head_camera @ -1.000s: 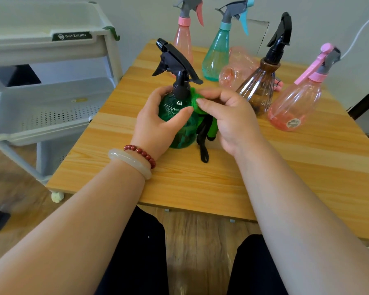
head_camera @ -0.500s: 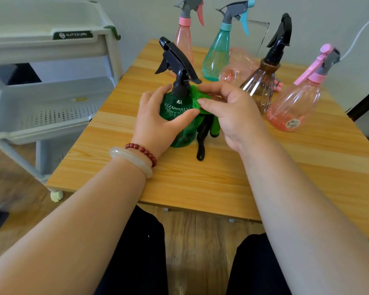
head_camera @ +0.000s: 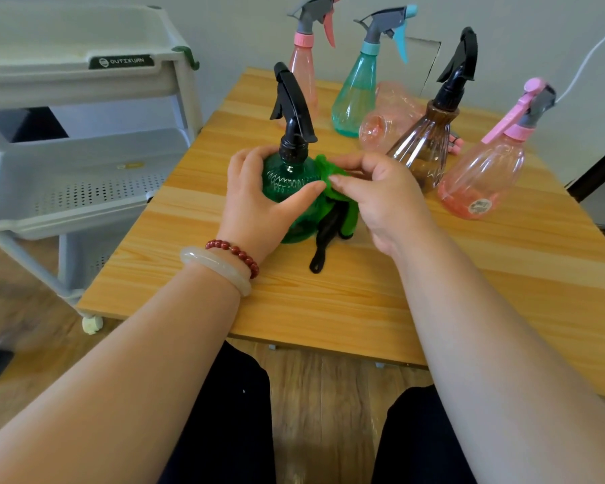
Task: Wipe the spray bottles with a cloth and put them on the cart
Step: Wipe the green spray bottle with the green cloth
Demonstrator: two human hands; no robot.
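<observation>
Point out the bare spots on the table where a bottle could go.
Bare: the near table strip from the green spray bottle to the front edge, and the left side beside that bottle. Crowded: the far right, around the brown spray bottle and teal spray bottle.

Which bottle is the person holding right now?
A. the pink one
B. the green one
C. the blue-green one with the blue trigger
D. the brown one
B: the left hand grips the green bottle with the black sprayer, and the right hand pinches the green cloth against its side; the other bottles stand or lie untouched farther back on the table.
</observation>
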